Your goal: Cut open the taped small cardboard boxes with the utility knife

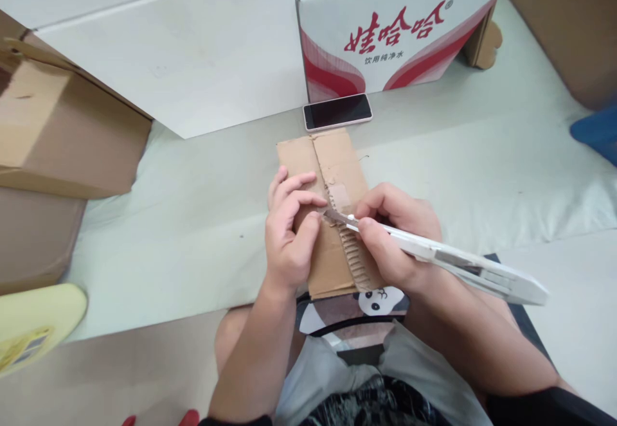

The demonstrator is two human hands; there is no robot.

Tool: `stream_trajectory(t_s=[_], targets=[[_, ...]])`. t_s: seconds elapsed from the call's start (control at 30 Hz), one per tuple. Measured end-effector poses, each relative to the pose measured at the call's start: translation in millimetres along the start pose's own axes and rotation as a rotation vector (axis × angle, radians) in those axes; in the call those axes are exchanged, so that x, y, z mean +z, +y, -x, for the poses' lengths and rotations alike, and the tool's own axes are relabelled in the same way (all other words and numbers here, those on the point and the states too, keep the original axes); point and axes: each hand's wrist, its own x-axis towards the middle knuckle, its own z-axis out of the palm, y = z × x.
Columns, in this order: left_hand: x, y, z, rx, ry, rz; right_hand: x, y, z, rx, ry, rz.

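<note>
A brown piece of cardboard (332, 272) lies in front of me, reaching over the table's near edge. Torn, ribbed corrugation runs along its middle seam. My left hand (292, 233) holds the cardboard down from the left, fingers bent and spread, with thumb and index fingertip close to the seam. In my right hand (395, 233) is a white utility knife (434, 252), gripped near its front end. Its blade is out and touches the cardboard at the seam, beside my left thumb and index fingertip. Whether those fingertips also pinch something small, I cannot tell.
Behind the cardboard lies a phone (337, 112) against a white and red carton (380, 40). A large white box (193, 60) and brown boxes (81, 130) stand left. A yellow container (43, 323) is at lower left, a blue object (598, 133) at far right.
</note>
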Motion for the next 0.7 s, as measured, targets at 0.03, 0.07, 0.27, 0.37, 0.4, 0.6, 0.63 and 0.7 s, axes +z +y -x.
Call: stream_trajectory(t_s=[0.03, 0.07, 0.27, 0.37, 0.4, 0.6, 0.63, 0.7], targets=[[0.1, -0.2, 0.1, 0.000, -0.002, 0.001, -0.1, 0.0, -0.1, 0.003, 0.000, -0.002], [0.2, -0.4, 0.1, 0.000, -0.004, 0.003, -0.2, -0.1, -0.3, 0.003, 0.000, -0.006], [0.4, -0.4, -0.9, 0.024, 0.008, 0.031, -0.4, -1.5, -1.3, 0.002, 0.006, -0.041], [0.2, -0.4, -1.9, 0.033, 0.004, 0.065, 0.2, 0.5, -0.3, 0.018, 0.010, -0.052], [0.2, -0.3, -2.2, 0.033, 0.009, 0.082, 0.4, 1.7, 0.4, 0.020, 0.011, -0.060], [0.8, 1.3, -2.8, 0.017, 0.030, 0.106, 0.4, 6.6, 5.1, -0.005, 0.012, -0.090], [0.7, 1.6, -2.9, 0.015, 0.029, 0.098, 0.3, 6.3, 5.3, -0.005, 0.012, -0.080], [0.1, 1.7, -3.3, 0.015, 0.026, 0.086, 0.2, 4.7, 4.6, -0.006, 0.008, -0.052]])
